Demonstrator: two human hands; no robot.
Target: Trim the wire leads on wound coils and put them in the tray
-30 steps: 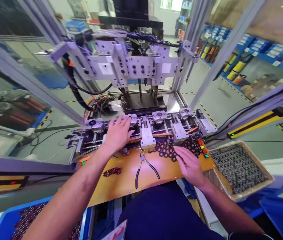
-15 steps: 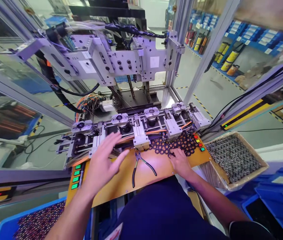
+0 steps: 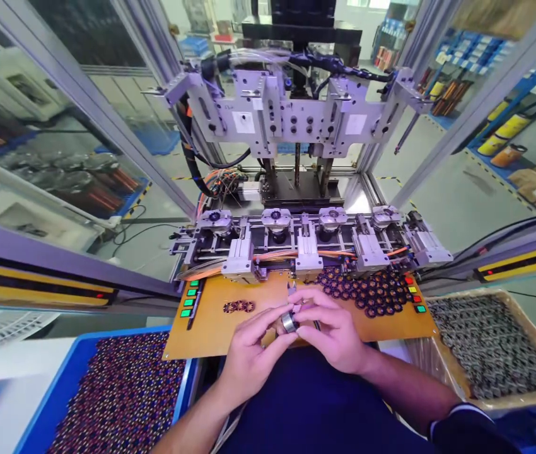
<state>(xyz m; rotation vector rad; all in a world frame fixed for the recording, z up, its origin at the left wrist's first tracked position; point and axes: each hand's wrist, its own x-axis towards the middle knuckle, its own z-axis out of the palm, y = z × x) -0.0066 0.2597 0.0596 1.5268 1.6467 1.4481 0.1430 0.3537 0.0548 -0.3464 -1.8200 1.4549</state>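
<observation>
My left hand (image 3: 256,347) and my right hand (image 3: 337,328) meet over the front of the orange work board (image 3: 215,334). Between their fingertips they grip a small metallic ring-shaped part (image 3: 289,323), with its silvery side wall showing. Fingers cover the rest of it. Just behind the hands, the jaws of the cutting pliers (image 3: 292,287) stick out; the handles are mostly hidden. To the left of my left hand lies a short row of wound rings (image 3: 238,306) with copper-coloured insides. A cluster of black rings (image 3: 367,291) spreads across the board's right side.
A machine with several clamping fixtures (image 3: 276,217) runs along the board's back, under a grey plate head (image 3: 291,120). Green buttons (image 3: 189,303) and coloured buttons (image 3: 417,299) flank the board. A blue bin (image 3: 55,378) of wound rings stands left, a lined box (image 3: 499,328) of metal parts right.
My left hand has come down from the fixtures to meet my right hand, which has left the black rings. A metallic ring is now between them. The view has turned left.
</observation>
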